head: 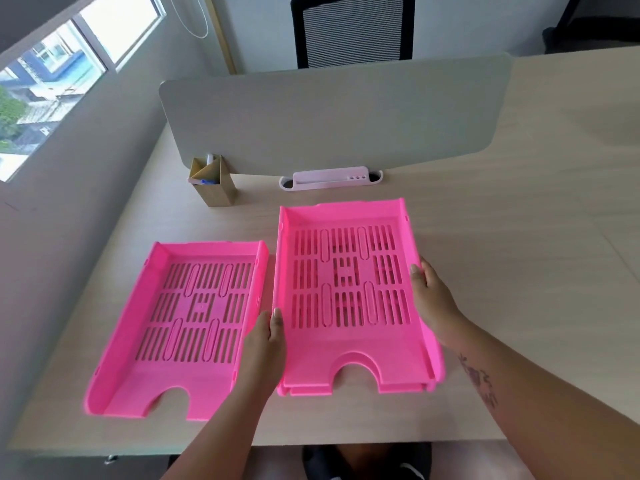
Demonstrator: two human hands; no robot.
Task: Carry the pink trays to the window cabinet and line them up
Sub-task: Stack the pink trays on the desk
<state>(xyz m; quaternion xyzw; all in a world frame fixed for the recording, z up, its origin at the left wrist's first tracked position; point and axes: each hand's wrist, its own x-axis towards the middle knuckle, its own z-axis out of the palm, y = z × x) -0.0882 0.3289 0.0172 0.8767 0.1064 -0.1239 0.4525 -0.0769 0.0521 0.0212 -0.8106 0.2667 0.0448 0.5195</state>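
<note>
Two groups of pink slotted trays lie on a pale wooden desk (502, 271). A single pink tray (180, 327) rests flat at the left. To its right is a stack of pink trays (349, 292), at least two nested, with a lower rim showing at the front. My left hand (266, 344) grips the stack's left wall, thumb on the rim. My right hand (433, 299) holds the stack's right wall, fingers curled over the edge.
A grey divider panel (332, 119) stands across the desk behind the trays. A brown pen box (211, 181) and a white pen holder (329, 178) sit at its base. A black chair (353, 29) is beyond. The window (59, 74) is at the far left.
</note>
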